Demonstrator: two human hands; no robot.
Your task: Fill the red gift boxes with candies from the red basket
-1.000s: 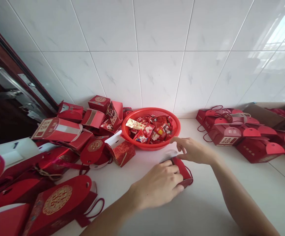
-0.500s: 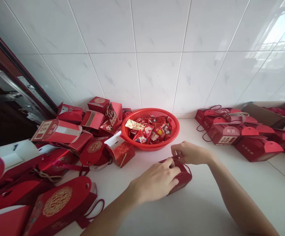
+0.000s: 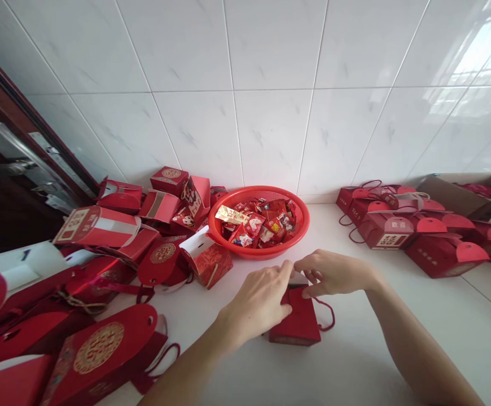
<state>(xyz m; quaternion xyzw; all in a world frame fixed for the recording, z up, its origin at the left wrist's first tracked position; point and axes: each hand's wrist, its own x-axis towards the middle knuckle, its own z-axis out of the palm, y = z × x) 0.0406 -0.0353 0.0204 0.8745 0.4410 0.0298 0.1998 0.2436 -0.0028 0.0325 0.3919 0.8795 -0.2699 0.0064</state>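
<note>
A small red box [image 3: 297, 322] with a dark red cord loop at its right side rests on the white surface in front of me. My left hand [image 3: 260, 299] lies against the box's left side and top, its fingers bent toward the far edge. From the right, my right hand [image 3: 334, 272] reaches over the far end, with curled fingers on the box top. The fingertips of both hands come together around a grey-white part at the box's far end, and partly hide it. Beyond them stands a red basket [image 3: 262, 255] of wrapped sweets [image 3: 271, 223].
Many red boxes [image 3: 161, 256] are heaped on the left, beside a dark door with a metal handle [image 3: 12, 168]. Several closed red boxes [image 3: 444, 254] with cords stand at the right, near an open brown carton [image 3: 452, 197]. A tiled wall [image 3: 275, 129] rises behind.
The small box has turned, so its near end now faces me and its cord loop sticks out to the right. Both hands have shifted to its far end.
</note>
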